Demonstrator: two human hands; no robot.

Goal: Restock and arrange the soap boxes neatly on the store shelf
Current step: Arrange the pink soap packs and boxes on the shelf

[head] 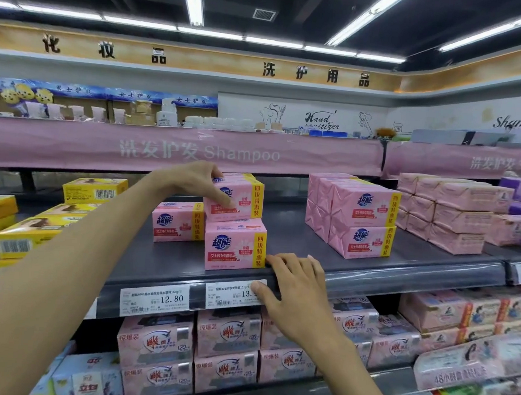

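Head view: holds one pink soap box atop another on the grey shelf (297, 231).
Grips the top soap box (246, 201) with the left hand (195, 181), thumb on its front, fingers curled over the top, above the lower soap box (235, 245) at the shelf's front edge. Rests the right hand (295, 290), fingers straight, on that edge just beside the lower box, thumb touching a price tag (229, 294).

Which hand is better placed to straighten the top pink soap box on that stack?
Left. The left hand grips the top soap box, thumb on its front. The right hand rests lower on the shelf edge, by a price tag.
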